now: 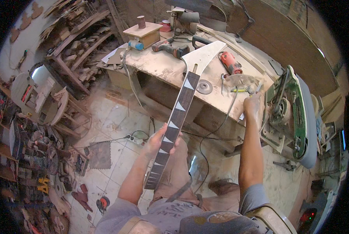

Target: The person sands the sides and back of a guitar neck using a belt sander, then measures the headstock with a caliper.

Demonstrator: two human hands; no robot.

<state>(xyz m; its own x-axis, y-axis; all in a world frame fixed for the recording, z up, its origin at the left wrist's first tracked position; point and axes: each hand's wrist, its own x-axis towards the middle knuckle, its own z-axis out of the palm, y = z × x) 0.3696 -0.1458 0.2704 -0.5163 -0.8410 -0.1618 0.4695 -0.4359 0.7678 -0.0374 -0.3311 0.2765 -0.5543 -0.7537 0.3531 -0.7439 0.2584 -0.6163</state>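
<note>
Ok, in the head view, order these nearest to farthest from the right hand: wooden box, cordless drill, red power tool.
From the right hand:
1. Red power tool: ahead, slightly left.
2. Cordless drill: farther left on the bench.
3. Wooden box: farthest, toward the bench's left end.

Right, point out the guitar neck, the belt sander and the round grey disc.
Guitar neck (179,116): head view, dark fingerboard.
Belt sander (299,117): head view, green frame.
Round grey disc (204,87): head view, flat face.
</note>
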